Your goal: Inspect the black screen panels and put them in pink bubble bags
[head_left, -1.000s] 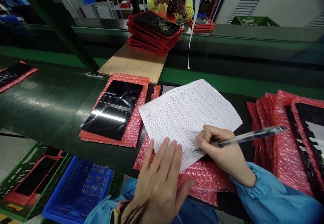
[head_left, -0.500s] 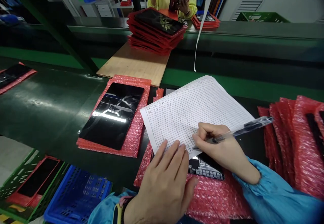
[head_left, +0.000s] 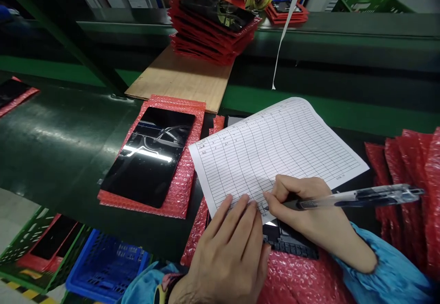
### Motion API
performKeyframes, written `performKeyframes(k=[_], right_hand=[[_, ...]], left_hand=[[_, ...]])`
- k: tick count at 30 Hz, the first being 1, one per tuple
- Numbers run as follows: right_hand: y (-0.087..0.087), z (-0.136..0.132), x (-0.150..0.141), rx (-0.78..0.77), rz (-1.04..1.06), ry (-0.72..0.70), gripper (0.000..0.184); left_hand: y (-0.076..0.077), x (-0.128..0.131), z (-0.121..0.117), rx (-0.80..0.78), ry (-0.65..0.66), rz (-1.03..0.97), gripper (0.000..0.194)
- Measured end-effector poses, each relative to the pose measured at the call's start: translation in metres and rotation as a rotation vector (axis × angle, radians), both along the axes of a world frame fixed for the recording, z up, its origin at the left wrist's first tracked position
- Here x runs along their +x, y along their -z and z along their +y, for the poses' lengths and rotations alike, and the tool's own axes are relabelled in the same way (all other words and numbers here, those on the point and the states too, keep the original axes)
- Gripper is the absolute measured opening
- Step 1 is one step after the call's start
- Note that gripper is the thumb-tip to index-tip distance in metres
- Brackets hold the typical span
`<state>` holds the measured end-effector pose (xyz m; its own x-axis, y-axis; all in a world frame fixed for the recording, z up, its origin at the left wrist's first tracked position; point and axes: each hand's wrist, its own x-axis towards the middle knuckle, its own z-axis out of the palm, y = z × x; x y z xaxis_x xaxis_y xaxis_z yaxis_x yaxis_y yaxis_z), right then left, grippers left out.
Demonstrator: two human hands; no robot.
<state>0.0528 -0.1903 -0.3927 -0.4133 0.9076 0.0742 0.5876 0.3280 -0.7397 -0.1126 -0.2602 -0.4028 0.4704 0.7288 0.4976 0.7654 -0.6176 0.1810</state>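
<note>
On the dark green bench (head_left: 68, 134), I've got the lined sheet (head_left: 282, 152) on my feed, lying over a black keyboard (head_left: 297, 247) & red bubble wrap (head_left: 302, 276), its lower R corner now showing, w/ the pen (head_left: 360, 198) slanting flatter vs a sec ago. L hand (head_left: 228, 258) is flat on the sheet's near edge, fingers extended, gripping nothing; R hand (head_left: 312, 221) is curled round the pen, tip by the L fingertips.
</note>
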Motion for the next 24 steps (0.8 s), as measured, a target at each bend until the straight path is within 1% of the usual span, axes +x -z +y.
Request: performKeyframes(k=[10, 14, 19, 24], right_hand=[[-0.0006, -0.0001, 0.0009, 0.03, -0.009, -0.025, 0.035], [0.0003, -0.0012, 0.0008, 0.06, 0.022, 0.013, 0.036], [0.0016, -0.003, 0.0003, 0.108, -0.008, 0.017, 0.036], [-0.0002, -0.0014, -0.0008, 0.089, -0.013, 0.019, 0.036]], left_hand=[[0.0031, -0.0006, -0.0003, 0.005, -0.017, -0.04, 0.027], [0.0053, 0.0001, -0.002, -0.003, -0.035, -0.039, 0.028], [0.007, 0.0, -0.0032, -0.013, -0.036, -0.033, 0.029], [0.0084, 0.0012, -0.004, -0.014, -0.041, -0.044, 0.029]])
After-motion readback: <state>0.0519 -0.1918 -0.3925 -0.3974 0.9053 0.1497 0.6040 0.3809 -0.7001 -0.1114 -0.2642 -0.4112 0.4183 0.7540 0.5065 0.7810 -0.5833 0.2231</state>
